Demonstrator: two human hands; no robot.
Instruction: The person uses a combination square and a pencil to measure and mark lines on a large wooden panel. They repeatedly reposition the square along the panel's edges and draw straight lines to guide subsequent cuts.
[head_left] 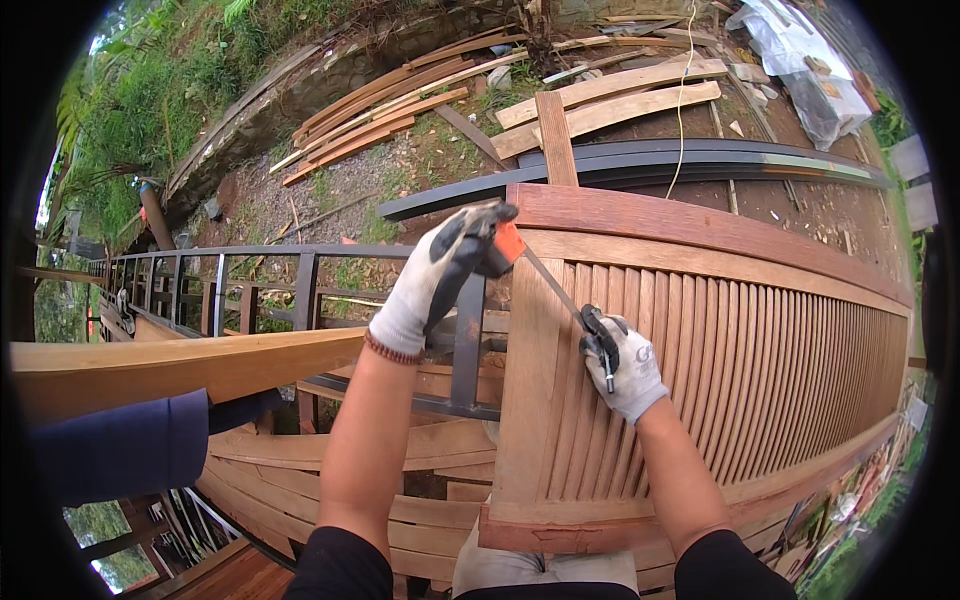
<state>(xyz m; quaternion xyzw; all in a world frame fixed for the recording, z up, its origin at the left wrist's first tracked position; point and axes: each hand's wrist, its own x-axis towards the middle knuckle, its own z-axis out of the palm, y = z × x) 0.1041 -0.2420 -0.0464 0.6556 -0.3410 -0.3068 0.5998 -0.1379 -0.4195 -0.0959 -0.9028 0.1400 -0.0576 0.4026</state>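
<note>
My left hand (432, 268), in a white and black work glove, is closed around an orange and black tape measure (508, 245) above the far left corner of a slatted wooden panel (526, 400). A short length of the tape's blade (552, 282) runs slanting down from the case to my right hand (626, 368). That hand, gloved alike, pinches the blade's end over the slats. A thin dark pen or pencil (609, 380) also sticks out from its fingers. The panel has a reddish far rail, and its near edge lies by my lap.
At the left, a long timber beam (190, 365) reaches in beside another person's navy sleeve (130, 445). A dark metal frame (305, 290) stands beyond it. Dark metal beams (640, 165) and loose boards (620, 115) lie on the ground behind the panel, with a plastic-covered stack (805, 75) far right.
</note>
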